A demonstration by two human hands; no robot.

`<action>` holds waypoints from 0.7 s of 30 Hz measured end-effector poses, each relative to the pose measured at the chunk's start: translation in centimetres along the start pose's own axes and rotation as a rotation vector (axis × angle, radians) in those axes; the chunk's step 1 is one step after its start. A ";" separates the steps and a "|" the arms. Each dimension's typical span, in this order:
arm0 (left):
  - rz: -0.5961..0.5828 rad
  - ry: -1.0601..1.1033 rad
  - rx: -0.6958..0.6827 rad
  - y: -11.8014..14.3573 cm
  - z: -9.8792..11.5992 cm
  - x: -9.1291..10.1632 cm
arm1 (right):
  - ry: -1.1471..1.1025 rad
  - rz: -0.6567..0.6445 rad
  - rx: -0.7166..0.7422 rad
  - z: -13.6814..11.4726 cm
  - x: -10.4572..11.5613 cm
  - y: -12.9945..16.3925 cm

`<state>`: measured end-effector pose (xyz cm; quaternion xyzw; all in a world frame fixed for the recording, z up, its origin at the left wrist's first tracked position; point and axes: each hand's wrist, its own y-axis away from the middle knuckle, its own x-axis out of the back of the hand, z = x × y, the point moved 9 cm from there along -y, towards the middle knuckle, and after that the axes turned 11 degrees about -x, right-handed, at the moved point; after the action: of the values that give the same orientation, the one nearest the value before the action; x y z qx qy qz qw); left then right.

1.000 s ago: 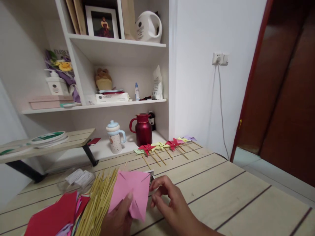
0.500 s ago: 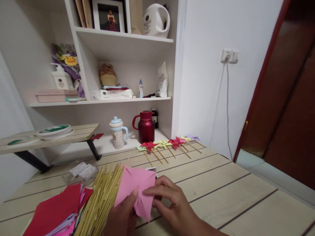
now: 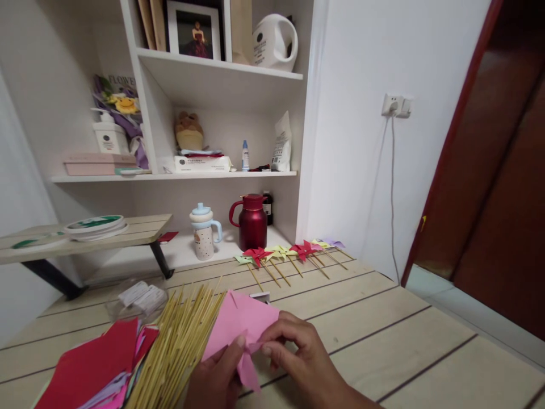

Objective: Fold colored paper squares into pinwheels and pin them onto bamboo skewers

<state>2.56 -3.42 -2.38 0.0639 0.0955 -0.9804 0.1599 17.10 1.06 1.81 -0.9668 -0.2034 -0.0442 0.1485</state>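
A pink paper square with slits cut in from its corners is held between my two hands above the table. My left hand grips its lower left part, the thumb pressed near the middle. With thumb and forefinger, my right hand pinches a flap on the right side, which is bent in toward the centre. Just left of the paper lies a bundle of thin wooden sticks. Beyond the hands, a row of finished paper pinwheels on sticks rests along the table's back edge.
Red and other coloured paper sheets are stacked at the lower left. Behind them sits a clear container with white packets. A small grey-white object lies behind the pink paper. A cup and a red jug stand at the back.
My right hand has closed its fingers on the right flap of the pink paper and bent it inward. The paper has shifted slightly right.
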 end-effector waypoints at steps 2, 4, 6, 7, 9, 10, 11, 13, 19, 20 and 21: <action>-0.044 0.058 0.037 -0.2 -0.5 -0.4 | 0.024 0.020 0.003 -0.1 0.1 0.0; -0.047 0.138 0.092 -0.1 -1.1 -0.8 | 0.047 0.035 0.004 -0.2 0.2 0.0; -0.037 0.210 0.132 0.0 -1.6 -1.1 | 0.068 0.041 -0.002 -0.2 0.2 0.0; -0.033 0.241 0.151 0.1 -1.8 -1.3 | 0.077 0.044 -0.007 -0.2 0.2 0.0; -0.041 0.275 0.187 0.3 -2.2 -1.6 | 0.089 0.048 -0.008 -0.3 0.2 0.0; -0.041 0.282 0.202 0.3 -2.3 -1.7 | 0.091 0.049 -0.006 -0.4 0.2 0.0; -0.039 0.287 0.212 0.4 -2.4 -1.7 | 0.092 0.050 -0.005 -0.5 0.2 0.0; -0.036 0.288 0.210 0.3 -2.3 -1.6 | 0.094 0.051 -0.012 -0.6 0.2 0.0; -0.077 0.223 0.191 0.3 -1.7 -1.5 | 0.101 0.070 -0.023 -0.7 0.4 0.1; -0.062 0.219 0.185 0.2 -1.8 -1.4 | 0.090 0.063 -0.016 -0.7 0.4 0.2; -0.038 0.206 0.170 0.1 -1.8 -1.1 | 0.074 0.053 -0.011 -0.7 0.4 0.2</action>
<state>3.76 -2.85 -3.98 0.1755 0.0290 -0.9762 0.1245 17.50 0.84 2.46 -0.9703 -0.1720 -0.0770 0.1518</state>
